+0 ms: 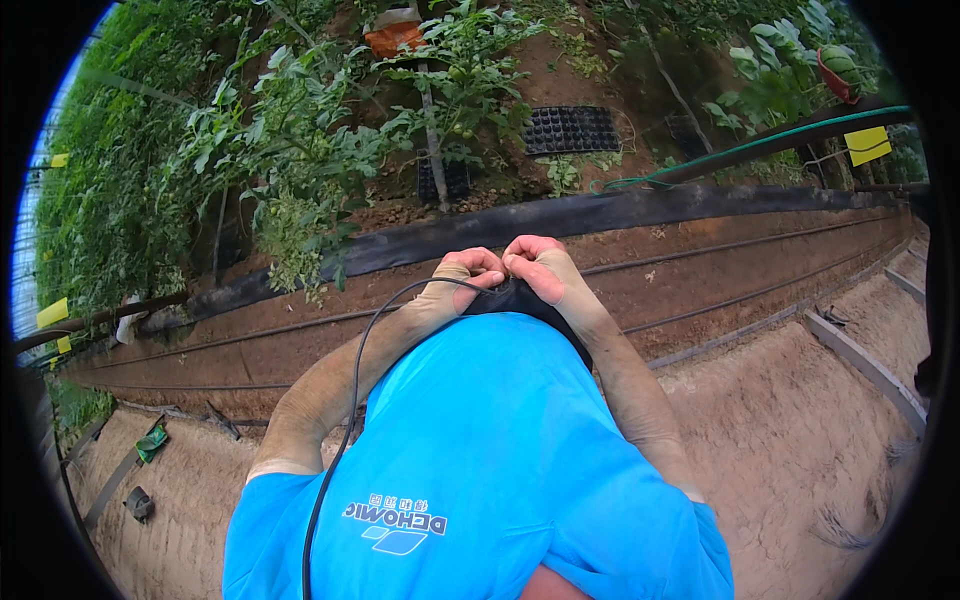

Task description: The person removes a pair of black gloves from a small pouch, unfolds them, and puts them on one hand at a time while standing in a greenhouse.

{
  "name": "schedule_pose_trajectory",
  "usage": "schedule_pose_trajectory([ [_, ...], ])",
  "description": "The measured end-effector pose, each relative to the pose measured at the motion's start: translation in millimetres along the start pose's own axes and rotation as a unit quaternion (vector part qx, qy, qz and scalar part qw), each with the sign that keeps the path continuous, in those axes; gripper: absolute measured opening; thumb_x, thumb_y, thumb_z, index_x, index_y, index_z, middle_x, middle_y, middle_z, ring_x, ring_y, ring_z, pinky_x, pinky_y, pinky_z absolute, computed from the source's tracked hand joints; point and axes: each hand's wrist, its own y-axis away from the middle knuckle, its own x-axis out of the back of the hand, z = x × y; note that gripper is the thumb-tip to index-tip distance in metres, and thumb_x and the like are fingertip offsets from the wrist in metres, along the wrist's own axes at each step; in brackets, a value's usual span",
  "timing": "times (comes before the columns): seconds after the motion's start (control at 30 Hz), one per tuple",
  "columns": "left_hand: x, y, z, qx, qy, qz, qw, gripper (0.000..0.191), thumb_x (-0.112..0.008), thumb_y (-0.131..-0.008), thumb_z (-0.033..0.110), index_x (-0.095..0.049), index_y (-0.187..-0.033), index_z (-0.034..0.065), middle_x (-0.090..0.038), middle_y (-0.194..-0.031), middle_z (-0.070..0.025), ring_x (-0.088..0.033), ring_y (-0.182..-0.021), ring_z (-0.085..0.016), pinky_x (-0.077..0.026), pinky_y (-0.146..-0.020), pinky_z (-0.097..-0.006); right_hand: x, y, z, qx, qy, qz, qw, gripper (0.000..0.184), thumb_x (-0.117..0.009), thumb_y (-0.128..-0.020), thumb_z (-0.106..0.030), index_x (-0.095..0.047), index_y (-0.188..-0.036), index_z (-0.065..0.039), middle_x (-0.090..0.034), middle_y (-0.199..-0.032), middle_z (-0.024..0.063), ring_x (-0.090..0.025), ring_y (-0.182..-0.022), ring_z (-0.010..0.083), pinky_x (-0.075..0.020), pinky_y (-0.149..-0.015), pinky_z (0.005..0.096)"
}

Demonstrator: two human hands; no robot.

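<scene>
My left hand (474, 271) and my right hand (537, 264) meet in front of my waist, fingertips bent together and nearly touching. Anything pinched between them is too small or hidden to make out. Just below the fingers is black cloth (538, 300) at the waist of my bright blue T-shirt (495, 420), which bears a printed logo. A black cable (357, 390) runs up over the shirt, curves across my left wrist and ends out of sight by the fingers.
Leafy tomato plants (322, 127) with green fruit grow ahead, beyond a black plastic sheet edge (480, 225). A black seedling tray (571, 130) lies on the soil. Dark pipes line the earth bank. A green rope (780, 139) and a watermelon (838, 66) are at right.
</scene>
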Motion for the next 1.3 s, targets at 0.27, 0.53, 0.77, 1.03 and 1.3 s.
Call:
schedule_pose_trajectory([
  [0.27, -7, -8, -14, -0.133, -0.043, 0.001, 0.99, 0.007, -0.074, -0.1, 0.003, -0.069, -0.104, 0.0, -0.068, -0.104, -0.0077, -0.07, -0.095, -0.017, -0.059, -0.085, -0.034, 9, 7, -9, 0.016, 0.026, -0.023, 0.999, 0.018, -0.066, -0.098, -0.017, -0.072, -0.094, -0.001, -0.066, -0.08, -0.001, -0.057, -0.075, 0.0075, -0.044, -0.067, 0.0291],
  [0.53, -10, -16, -16, -0.059, -0.046, 0.011, 0.997, 0.01, -0.074, -0.098, 0.0, -0.066, -0.104, -0.0002, -0.067, -0.104, -0.0082, -0.07, -0.095, -0.016, -0.06, -0.085, -0.0349, 5, 3, -10, 0.009, 0.026, -0.011, 1.0, 0.024, -0.063, -0.096, -0.021, -0.072, -0.093, 0.002, -0.07, -0.078, 0.0098, -0.065, -0.076, 0.0171, -0.0487, -0.068, 0.0372],
  [0.77, -4, -4, -12, 0.0, 0.067, -0.003, 0.998, 0.008, -0.075, -0.1, 0.005, -0.07, -0.106, 0.0007, -0.07, -0.108, -0.0037, -0.067, -0.097, -0.012, -0.055, -0.091, -0.0313, 6, -1, -5, 0.06, 0.025, -0.024, 0.998, 0.026, -0.062, -0.096, -0.022, -0.071, -0.092, 0.002, -0.071, -0.079, 0.0125, -0.066, -0.075, 0.0211, -0.0498, -0.067, 0.0388],
  [1.03, 15, -10, -34, 0.088, 0.259, 0.055, 0.96, 0.023, -0.073, -0.098, -0.001, -0.071, -0.122, 0.0007, -0.077, -0.119, -0.0104, -0.073, -0.11, -0.019, -0.059, -0.099, -0.0344, 7, -10, 16, 0.083, 0.127, -0.031, 0.988, 0.034, -0.066, -0.098, -0.03, -0.078, -0.102, 0.002, -0.073, -0.079, 0.0136, -0.071, -0.081, 0.0226, -0.0552, -0.076, 0.0401],
  [1.3, 61, 5, -39, 0.215, 0.072, -0.103, 0.968, 0.032, -0.062, -0.108, 0.017, -0.07, -0.136, 0.0049, -0.076, -0.132, -0.0057, -0.07, -0.119, -0.016, -0.055, -0.107, -0.0352, 30, 8, 106, -0.15, -0.098, -0.005, 0.984, 0.052, -0.067, -0.11, -0.029, -0.061, -0.157, -0.008, -0.073, -0.127, 0.0057, -0.062, -0.09, 0.0116, -0.0506, -0.073, 0.0306],
])
